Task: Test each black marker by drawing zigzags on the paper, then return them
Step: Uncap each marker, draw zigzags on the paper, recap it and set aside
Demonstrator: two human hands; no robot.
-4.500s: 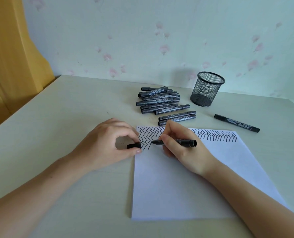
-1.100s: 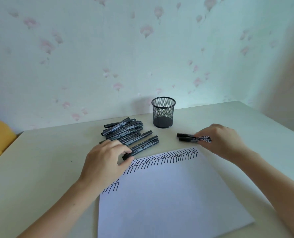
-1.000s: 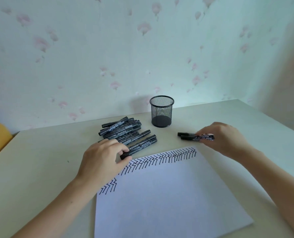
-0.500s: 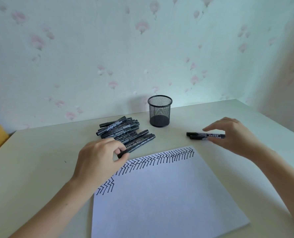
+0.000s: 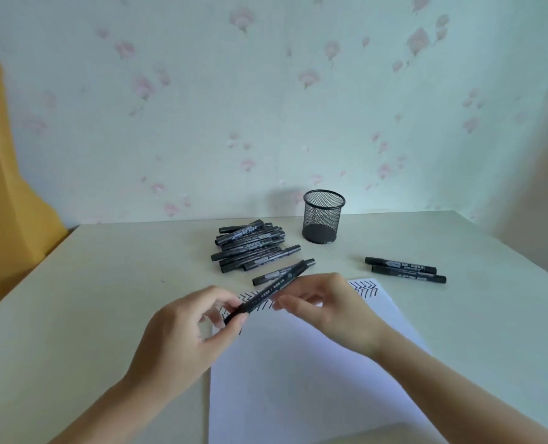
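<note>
Centre frame, both hands grasping one marker (image 5: 271, 293), left hand (image 5: 183, 334) at its near end, right hand (image 5: 327, 307) mid-barrel: light, stiff, probably slick plastic, best pinched near the cap.

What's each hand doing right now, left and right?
Left hand: closed on the lower end of a black marker, held above the paper.
Right hand: fingers pinching the same marker mid-barrel.

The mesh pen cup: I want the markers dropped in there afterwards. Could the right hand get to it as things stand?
Probably yes. The mesh pen cup stands open-topped beyond the paper, with bare table between it and the right hand. But that hand and the left hand share a marker.
</note>
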